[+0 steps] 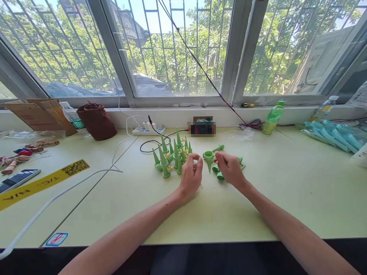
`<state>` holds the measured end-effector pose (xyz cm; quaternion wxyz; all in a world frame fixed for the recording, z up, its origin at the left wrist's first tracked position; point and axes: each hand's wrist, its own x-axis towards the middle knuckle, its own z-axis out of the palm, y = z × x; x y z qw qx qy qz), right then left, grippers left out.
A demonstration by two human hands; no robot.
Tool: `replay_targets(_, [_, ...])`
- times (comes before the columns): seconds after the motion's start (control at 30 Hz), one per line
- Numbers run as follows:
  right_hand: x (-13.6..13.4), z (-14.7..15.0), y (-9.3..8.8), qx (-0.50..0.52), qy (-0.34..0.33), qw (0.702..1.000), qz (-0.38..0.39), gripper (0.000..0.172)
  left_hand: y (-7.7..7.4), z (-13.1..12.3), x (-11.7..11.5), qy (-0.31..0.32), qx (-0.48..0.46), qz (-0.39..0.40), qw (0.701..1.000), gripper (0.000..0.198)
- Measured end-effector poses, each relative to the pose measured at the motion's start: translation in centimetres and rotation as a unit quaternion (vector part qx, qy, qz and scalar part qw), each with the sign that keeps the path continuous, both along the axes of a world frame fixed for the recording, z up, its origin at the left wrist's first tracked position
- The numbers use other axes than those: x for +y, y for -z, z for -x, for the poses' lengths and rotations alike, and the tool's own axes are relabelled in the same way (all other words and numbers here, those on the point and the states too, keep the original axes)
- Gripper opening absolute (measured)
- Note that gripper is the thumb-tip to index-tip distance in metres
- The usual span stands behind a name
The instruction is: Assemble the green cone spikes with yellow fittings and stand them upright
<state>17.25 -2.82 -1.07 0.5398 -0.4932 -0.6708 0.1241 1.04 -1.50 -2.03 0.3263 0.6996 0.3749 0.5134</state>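
Green pointed cones (pixel 164 162) with rims and small yellow parts stand in a cluster at the middle of the table. Just right of them is my left hand (pixel 192 172), its fingers curled with a gap between thumb and fingertips and nothing visible in it. My right hand (pixel 229 167) is closed in a pinch on a small yellow piece (pixel 215 158). Close beside that piece is a green cone (pixel 208 156), its ring-shaped end up and its point down. More green parts (pixel 220 175) lie around and partly behind my right hand.
A power strip (pixel 149 130), a brown pouch (pixel 96 121) and a green bottle (pixel 273 117) are along the window wall. A white cable (pixel 71 191) crosses the left side near a phone (pixel 18 180). Light-blue items (pixel 332 133) lie at the far right.
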Motion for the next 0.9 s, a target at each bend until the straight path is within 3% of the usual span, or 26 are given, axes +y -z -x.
replay_targets(0.13, [0.03, -0.06, 0.15, -0.038, -0.029, 0.999, 0.0, 0.045, 0.21, 0.06, 0.24, 0.068, -0.002, 0.092, 0.993, 0.068])
replay_targets(0.23, [0.04, -0.03, 0.29, -0.058, -0.051, 0.997, 0.009, 0.045, 0.21, -0.04, 0.11, 0.118, -0.028, 0.179, 0.976, 0.075])
replay_targets(0.4, [-0.04, 0.13, 0.17, -0.056, -0.069, 0.996, 0.02, 0.045, -0.09, 0.0, 0.07, 0.14, -0.053, 0.224, 0.963, 0.078])
replay_targets(0.73, [-0.06, 0.06, -0.1, -0.046, -0.072, 0.996, 0.023, 0.046, 0.33, 0.59, 0.54, 0.187, -0.029, 0.19, 0.963, 0.073])
replay_targets(0.9, [-0.12, 0.1, -0.34, -0.039, -0.056, 0.997, 0.024, 0.05, 0.19, 0.71, 0.25, 0.188, 0.014, 0.102, 0.977, 0.048])
